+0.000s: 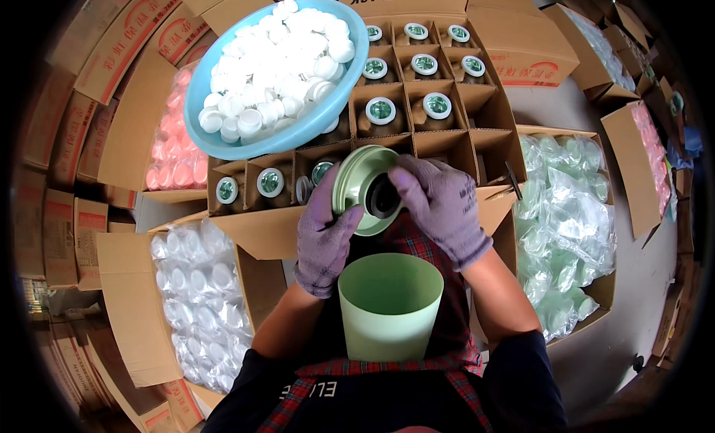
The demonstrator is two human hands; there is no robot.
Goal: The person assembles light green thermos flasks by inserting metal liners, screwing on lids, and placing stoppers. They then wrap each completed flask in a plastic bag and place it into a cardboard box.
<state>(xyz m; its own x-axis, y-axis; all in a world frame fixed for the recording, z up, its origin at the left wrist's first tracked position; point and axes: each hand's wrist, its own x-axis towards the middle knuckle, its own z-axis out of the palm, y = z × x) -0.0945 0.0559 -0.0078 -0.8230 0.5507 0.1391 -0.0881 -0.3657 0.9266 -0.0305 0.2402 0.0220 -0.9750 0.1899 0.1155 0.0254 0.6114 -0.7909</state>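
Observation:
My left hand (325, 239), in a purple-grey glove, grips a light green plastic flask collar (347, 185) by its left side, thumb on the near rim. A black rubber ring (385, 196) sits inside the collar's opening. My right hand (448, 206), gloved alike, closes on the collar's right edge, with its thumb over the inside beside the black ring; its other fingertips are hidden. Below both hands, an open light green flask body (391, 321) stands upright against my apron (462, 362), its mouth facing up and the inside looking bare.
Ahead, a divided carton (439, 146) holds several glass flask liners (380, 111). A blue basin (201, 138) of white caps (279, 68) rests over its left part. Open boxes flank me: clear-wrapped white parts (197, 284), pink parts (179, 153), and bagged green parts (566, 224).

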